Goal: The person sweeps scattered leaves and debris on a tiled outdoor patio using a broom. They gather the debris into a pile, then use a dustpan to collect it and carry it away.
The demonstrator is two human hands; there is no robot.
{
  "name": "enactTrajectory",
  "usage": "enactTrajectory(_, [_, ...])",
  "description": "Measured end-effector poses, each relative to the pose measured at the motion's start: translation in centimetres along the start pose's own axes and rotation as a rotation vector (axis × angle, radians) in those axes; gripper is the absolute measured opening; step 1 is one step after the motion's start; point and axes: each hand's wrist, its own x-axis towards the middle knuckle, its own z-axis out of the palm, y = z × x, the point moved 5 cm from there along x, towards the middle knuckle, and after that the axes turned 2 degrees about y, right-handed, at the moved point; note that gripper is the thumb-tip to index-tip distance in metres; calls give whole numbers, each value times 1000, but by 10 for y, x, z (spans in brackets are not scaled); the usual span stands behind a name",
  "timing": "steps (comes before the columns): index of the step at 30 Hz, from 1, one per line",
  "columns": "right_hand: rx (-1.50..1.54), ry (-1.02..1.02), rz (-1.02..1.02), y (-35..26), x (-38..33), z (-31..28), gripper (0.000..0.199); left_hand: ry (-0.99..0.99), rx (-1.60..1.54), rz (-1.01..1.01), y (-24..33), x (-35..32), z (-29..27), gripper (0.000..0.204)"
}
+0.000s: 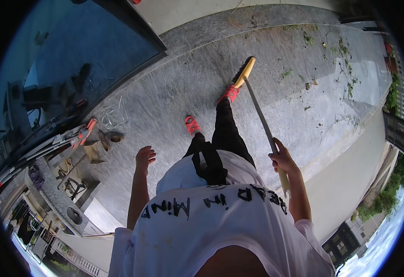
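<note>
Broom head [245, 73], yellow, upper centre: your right hand [282, 159] grips the handle [261, 115] near its butt, presumably for reach; your left hand [144, 159], centre-left, hangs open, empty.

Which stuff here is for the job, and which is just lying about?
For the job:
- long pole with a yellow head, in the right hand
- probably the green leafy bits on the ground

Seemingly just lying about:
- tangle of pale strands
- what look like brown shoes
</note>
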Motion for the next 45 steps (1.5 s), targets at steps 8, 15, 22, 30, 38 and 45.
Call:
enactTrajectory(8, [-154,-543,-220,-150,102,40,66,-84,23,-195,-31,-13,78,37])
enactTrajectory(15, [27,-555,-96,-157,204,-59,66,-29,338,-221,77,-13,184,32])
enactTrajectory(22, [467,-212,126,-73,194,-282,71,-202,218,132,223,4,321,30])
enactTrajectory(30, [158,339,94,-55,220,-316,23,-260,353,132,240,1,344,27])
enactTrajectory(38, [263,-51,-26,-136,134,-237,61,-255,724,76,145,63,226,31])
enactTrajectory(45, [-115,-354,-187,-245,180,-137,63,-164,370,-26,273,71,260,33])
